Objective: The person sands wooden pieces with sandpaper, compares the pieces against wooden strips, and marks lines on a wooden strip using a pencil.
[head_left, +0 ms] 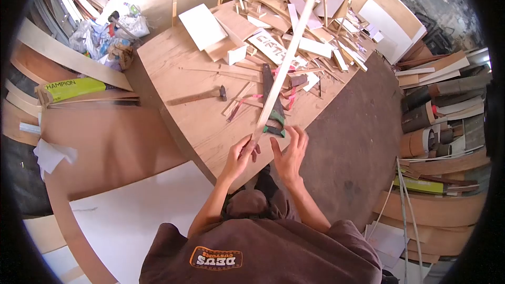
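A long, thin wooden strip slants up and away over the table, its near end gripped in my left hand. My right hand is beside it to the right, fingers apart, holding nothing. Under the strip lies a handsaw with a green and black handle, its dark blade pointing away. A hammer with a wooden handle rests on the plywood tabletop to the left. Pinkish-red strips lie near the saw.
Wood offcuts are heaped on the table's far side. Plastic bags lie on the floor at the far left. Large boards are at the left. Stacked boards and rolls stand at the right.
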Action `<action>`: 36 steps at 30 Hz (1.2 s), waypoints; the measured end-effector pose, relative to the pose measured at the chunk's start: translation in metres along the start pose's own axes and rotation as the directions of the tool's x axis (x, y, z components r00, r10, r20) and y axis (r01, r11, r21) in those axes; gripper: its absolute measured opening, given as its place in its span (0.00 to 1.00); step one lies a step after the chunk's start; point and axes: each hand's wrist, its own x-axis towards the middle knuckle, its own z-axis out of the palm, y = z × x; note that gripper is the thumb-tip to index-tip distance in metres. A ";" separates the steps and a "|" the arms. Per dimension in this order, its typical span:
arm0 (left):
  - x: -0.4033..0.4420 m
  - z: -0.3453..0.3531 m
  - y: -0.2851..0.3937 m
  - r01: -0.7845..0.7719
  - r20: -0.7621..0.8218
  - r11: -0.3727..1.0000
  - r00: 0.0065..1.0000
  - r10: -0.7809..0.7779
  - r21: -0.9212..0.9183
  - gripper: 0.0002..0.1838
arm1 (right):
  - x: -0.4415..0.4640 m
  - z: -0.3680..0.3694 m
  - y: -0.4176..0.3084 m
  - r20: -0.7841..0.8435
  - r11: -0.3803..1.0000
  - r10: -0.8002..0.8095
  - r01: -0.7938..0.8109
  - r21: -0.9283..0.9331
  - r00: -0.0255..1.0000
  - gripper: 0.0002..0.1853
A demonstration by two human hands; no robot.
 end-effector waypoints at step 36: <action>0.009 0.003 -0.050 -0.072 -0.362 0.994 0.927 0.098 0.085 0.22 | 0.013 0.012 0.032 0.361 0.881 -0.332 0.423 -0.212 0.872 0.16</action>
